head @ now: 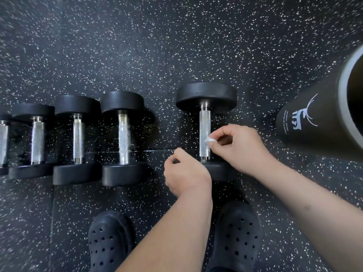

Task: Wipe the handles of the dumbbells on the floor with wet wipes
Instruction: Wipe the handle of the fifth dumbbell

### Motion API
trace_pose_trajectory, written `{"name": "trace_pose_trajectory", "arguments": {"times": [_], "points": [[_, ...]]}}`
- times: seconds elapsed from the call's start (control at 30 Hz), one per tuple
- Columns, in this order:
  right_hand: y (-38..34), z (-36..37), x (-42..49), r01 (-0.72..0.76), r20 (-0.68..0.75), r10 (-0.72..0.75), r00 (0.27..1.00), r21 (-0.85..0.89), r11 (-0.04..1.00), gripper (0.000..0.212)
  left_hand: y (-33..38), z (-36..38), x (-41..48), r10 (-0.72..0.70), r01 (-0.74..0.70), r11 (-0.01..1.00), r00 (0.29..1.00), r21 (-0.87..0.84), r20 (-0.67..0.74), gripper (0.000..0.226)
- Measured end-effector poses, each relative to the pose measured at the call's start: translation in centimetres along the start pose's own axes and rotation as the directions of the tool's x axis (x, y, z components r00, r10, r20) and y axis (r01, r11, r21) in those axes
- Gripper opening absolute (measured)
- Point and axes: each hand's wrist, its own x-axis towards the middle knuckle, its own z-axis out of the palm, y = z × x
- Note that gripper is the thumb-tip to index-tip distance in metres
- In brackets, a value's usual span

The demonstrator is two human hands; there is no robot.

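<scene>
right hand (pixel 239 148) pinches a small wadded wet wipe (pixel 209 140) between thumb and fingertips, pressed on the right side of the knurled handle (pixel 204 124) of the rightmost dumbbell (pixel 206 95), a bit nearer than mid-handle. that dumbbell lies on the speckled black rubber floor (pixel 176 46), handle running near-far, set apart from the rest of the row. left hand (pixel 184 173) has its fingers curled under, at the left edge of that dumbbell's near head; can't tell if it grips the head or only rests there. to the left, a row of smaller dumbbells with the same orientation: one (pixel 123 134), next (pixel 78 138), next (pixel 37 140), and a last one cut off by the left edge (pixel 3 144). far right: a black cylinder (pixel 306 122) with a white antler logo, lying tilted on the floor and partly out of frame. near edge: two black perforated clogs (pixel 110 242), under the forearms.
</scene>
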Motion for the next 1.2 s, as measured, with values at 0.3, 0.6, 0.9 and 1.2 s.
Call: {"name": "trace_pose_trajectory", "arguments": {"times": [0.3,0.6,0.9,1.2], "points": [[0.0,0.6,0.4,0.264,-0.07,-0.272,0.96,-0.111,0.958,0.023,0.1,-0.1,-0.4,-0.008,0.008,1.0,1.0,-0.003,0.004,0.044],[0.6,0.9,1.3,0.335,-0.062,-0.336,0.94,-0.028,0.942,0.01,0.0,-0.1,-0.2,-0.009,0.009,1.0,1.0,-0.018,0.013,0.043],[-0.1,0.1,2.9,0.516,-0.016,-0.534,0.845,-0.234,0.824,0.005,-0.2,0.1,-0.2,-0.003,0.003,1.0,1.0,-0.015,0.002,0.045],[0.2,-0.6,1.6,0.448,0.197,-0.429,0.881,-0.061,0.892,0.019,-0.2,0.1,0.0,0.0,0.0,1.0,1.0,-0.017,0.001,0.045]]}}
